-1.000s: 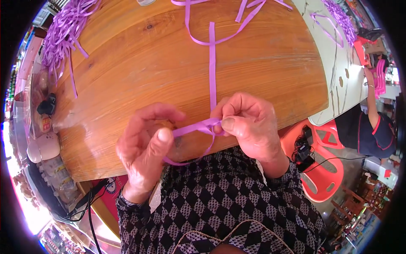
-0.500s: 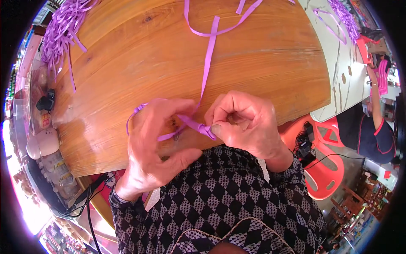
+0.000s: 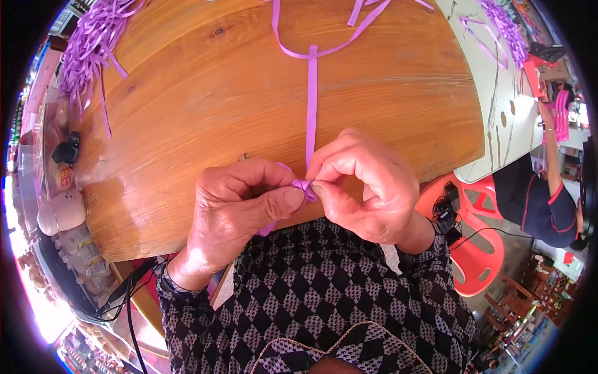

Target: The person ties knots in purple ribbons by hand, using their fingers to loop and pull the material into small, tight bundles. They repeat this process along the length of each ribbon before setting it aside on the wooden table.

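Both hands meet over the near edge of the wooden table, pinching a purple ribbon (image 3: pixel 311 112) at a small looped knot. My left hand (image 3: pixel 240 196) is closed, with thumb and forefinger on the knot's left side. My right hand (image 3: pixel 370 187) pinches the same knot from the right, its other fingers curled. From the knot one ribbon length runs straight away across the table, its cut end touching another curved purple ribbon (image 3: pixel 289 50). Part of the held ribbon hangs below and behind my left hand, mostly hidden.
A heap of purple ribbons (image 3: pixel 93 50) lies at the table's far left; another pile (image 3: pixel 504 28) is on the white marbled table (image 3: pixel 498 112). A red plastic stool (image 3: pixel 476 262) with black cables stands at right, near another person (image 3: pixel 542 199). A pale rounded object (image 3: pixel 63 212) sits left.
My left hand has gone from spread fingers to pinching the knot beside my right hand. The ribbon's long end has been drawn nearer and straightened.
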The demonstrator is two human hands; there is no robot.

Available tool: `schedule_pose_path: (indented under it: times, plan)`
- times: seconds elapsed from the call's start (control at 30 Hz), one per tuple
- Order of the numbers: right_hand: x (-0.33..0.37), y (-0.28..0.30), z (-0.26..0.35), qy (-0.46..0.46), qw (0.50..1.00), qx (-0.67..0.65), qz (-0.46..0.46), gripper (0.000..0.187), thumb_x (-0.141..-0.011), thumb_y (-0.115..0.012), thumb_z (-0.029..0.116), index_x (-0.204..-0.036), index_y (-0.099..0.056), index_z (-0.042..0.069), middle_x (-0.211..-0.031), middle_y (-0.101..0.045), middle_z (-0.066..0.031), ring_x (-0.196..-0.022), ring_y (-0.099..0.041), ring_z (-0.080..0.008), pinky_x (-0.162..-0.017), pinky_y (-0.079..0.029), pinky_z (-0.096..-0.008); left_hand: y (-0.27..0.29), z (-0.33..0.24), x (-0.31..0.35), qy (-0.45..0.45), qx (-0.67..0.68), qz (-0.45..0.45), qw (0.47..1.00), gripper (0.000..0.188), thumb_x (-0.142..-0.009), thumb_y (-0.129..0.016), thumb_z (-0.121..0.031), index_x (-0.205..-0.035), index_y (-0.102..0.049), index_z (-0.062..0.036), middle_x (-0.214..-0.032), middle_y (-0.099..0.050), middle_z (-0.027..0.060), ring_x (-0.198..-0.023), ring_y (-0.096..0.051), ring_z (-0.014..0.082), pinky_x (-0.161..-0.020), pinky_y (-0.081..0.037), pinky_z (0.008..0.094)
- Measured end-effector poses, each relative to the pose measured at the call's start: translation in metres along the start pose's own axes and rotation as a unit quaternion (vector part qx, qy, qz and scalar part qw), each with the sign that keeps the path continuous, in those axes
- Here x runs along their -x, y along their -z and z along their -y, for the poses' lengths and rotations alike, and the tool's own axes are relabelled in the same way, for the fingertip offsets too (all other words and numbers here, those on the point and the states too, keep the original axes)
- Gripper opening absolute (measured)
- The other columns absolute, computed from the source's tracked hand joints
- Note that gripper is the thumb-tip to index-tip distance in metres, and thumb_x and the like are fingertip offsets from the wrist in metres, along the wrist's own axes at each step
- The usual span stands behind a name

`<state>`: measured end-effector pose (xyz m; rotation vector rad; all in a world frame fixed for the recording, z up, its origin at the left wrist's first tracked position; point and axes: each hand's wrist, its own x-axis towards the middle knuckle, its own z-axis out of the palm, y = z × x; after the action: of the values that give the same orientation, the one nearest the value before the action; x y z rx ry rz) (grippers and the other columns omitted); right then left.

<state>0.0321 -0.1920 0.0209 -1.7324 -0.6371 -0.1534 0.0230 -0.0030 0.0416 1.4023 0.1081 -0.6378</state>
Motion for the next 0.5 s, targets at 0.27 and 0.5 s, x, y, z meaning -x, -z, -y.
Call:
schedule_pose_path:
  times: [0.27, 0.5]
  plan:
    - [0.001, 0.013, 0.006, -0.336, 0.892, -0.301, 0.016, 0.01, -0.082, -0.06, 0.004, -0.086, -0.057, -0.005, -0.085, -0.062, -0.0081, -0.071, -0.054, -0.0105, -0.066, -0.043, -0.0228, -0.003, 0.002, 0.002, 0.02, 0.027, -0.025, 0.999, 0.014, -0.081, -0.065, -0.01, -0.087, -0.064, 0.0032, -0.065, -0.059, 0.0028, -0.051, -0.047, 0.0042, -0.044, -0.035, 0.0166]
    - [0.01, 0.01, -0.001, -0.259, 0.932, -0.254, 0.002, 0.034, -0.076, -0.069, 0.007, -0.104, -0.057, -0.005, -0.103, -0.059, -0.0098, -0.083, -0.052, -0.0103, -0.071, -0.041, -0.0227, -0.006, 0.004, -0.001, 0.045, 0.103, -0.042, 0.993, 0.015, -0.08, -0.066, -0.01, -0.087, -0.064, 0.0031, -0.068, -0.061, 0.0045, -0.052, -0.049, 0.0054, -0.045, -0.037, 0.0177]
